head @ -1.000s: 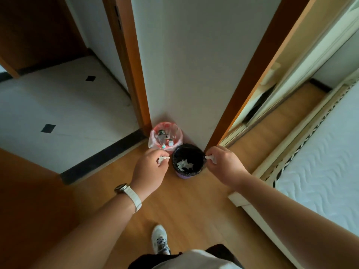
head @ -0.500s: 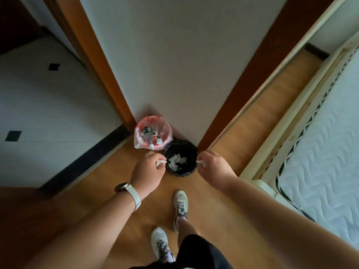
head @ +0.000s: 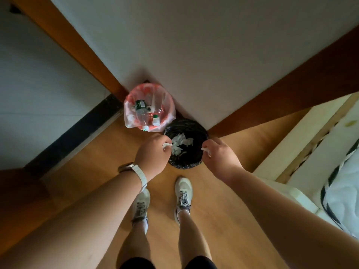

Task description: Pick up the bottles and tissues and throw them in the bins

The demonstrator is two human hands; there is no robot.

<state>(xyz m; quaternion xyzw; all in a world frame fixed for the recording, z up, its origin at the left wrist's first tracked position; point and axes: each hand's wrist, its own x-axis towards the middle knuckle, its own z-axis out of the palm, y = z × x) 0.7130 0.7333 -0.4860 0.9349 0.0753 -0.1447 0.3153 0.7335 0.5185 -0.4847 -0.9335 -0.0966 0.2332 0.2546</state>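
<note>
Two bins stand on the wooden floor against the wall. The bin with the black bag has white tissues lying inside. Left of it, the bin with the pink bag contains clear plastic bottles. My left hand pinches a small white tissue over the black bin's left rim. At the right rim my right hand pinches another white tissue.
A white wall with brown wooden door frames rises behind the bins. A bed frame and mattress fill the right side. White tiled floor with a black threshold strip lies to the left. My two feet in white shoes stand just before the bins.
I have stepped closer and the view tilted down, so the bins sit nearer. Both hands, each still pinching a tissue, moved from beside the black bin to over its rim.
</note>
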